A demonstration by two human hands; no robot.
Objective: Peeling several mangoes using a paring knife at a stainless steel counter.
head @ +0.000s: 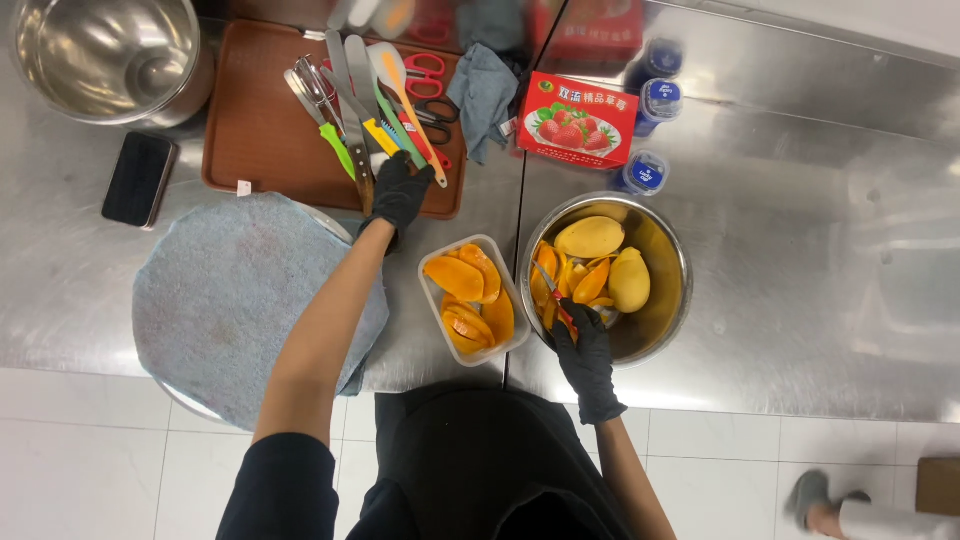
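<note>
Head view: a red rectangular carton (578,118) pictured with strawberries lies near the steel counter's (800,230) far edge, blue-lidded tubs (644,172) just beside it. The gloved left hand (398,195) reaches to the brown tray's (255,130) near edge, fingers curled over a knife handle (362,178) among scissors and peelers; whether it grips firmly is unclear. The gloved right hand (583,350) is closed around a small red-handled knife (555,295) at the rim of the steel bowl (670,290) holding mangoes (590,238). Between the arms sits a clear tub (508,300) of mango slices. A grey cloth (230,300) covers a round board at the near edge; white floor tiles lie below
</note>
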